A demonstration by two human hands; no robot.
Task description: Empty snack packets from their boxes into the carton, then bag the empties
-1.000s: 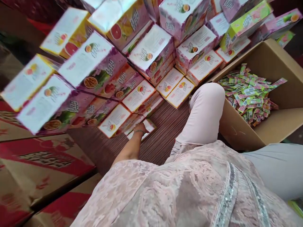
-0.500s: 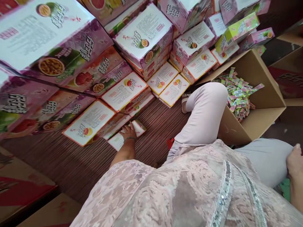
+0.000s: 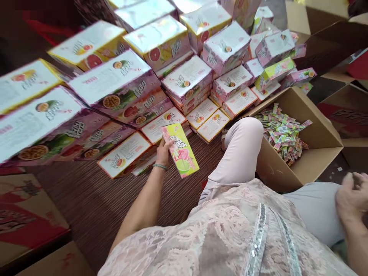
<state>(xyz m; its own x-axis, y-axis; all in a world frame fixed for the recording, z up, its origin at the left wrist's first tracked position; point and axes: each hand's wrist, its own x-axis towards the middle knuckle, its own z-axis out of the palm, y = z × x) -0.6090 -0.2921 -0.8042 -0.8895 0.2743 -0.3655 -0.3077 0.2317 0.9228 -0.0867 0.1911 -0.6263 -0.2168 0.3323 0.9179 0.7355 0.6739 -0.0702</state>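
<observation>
My left hand (image 3: 163,154) is closed round one end of a yellow-green and pink carton (image 3: 184,153) with fruit pictures on it. The carton is lifted above the floor, its printed face toward me. Just behind it lie low white-topped cartons with orange edges (image 3: 126,154). At the right edge, beside my knee, my right hand (image 3: 352,197) has its fingers curled; whatever may be inside them is hidden. Nearer the middle right, an open cardboard box (image 3: 319,153) holds a heap of small green and pink sachets (image 3: 283,132).
Stacked fruit-printed cartons (image 3: 115,82) fill the far side from left to right. Brown and red cardboard boxes (image 3: 27,218) stand at the lower left, and more open cardboard boxes (image 3: 319,19) at the upper right. A striped brown floor (image 3: 94,207) lies between.
My left hand has picked up the carton from the floor and turned its coloured face up. My right hand has come further into view, fingers curled. The camera view has shifted.
</observation>
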